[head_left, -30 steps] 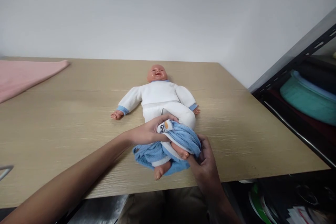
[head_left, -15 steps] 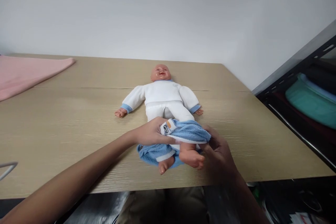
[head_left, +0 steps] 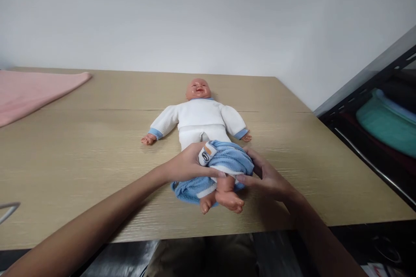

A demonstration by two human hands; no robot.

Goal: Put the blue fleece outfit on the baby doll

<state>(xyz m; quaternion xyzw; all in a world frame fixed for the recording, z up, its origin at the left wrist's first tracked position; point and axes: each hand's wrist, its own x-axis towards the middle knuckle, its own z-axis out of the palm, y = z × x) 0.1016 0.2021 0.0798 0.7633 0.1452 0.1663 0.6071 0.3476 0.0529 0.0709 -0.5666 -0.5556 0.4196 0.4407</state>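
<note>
A baby doll (head_left: 202, 114) in a white long-sleeved top with blue cuffs lies on its back, its head toward the wall. Blue terry trousers (head_left: 230, 156) with white hems are bunched round its lower legs, and both bare feet poke out. My left hand (head_left: 191, 162) grips the trouser leg beside a white label, thumb along the hem. From the other side my right hand (head_left: 264, 175) holds the same leg, thumb at the hem and fingers partly hidden behind the cloth. The doll's other foot (head_left: 207, 202) sticks out of the second trouser leg below.
A pink cloth (head_left: 35, 93) lies on the wooden table (head_left: 104, 147) at the far left. A pale curved bar (head_left: 9, 210) shows at the left edge. On the right, a black rack (head_left: 360, 151) holds folded green fabric (head_left: 386, 123).
My right hand has shifted its hold, its thumb now at the front of the hem. The held foot has moved left and slightly down, closer to the other foot.
</note>
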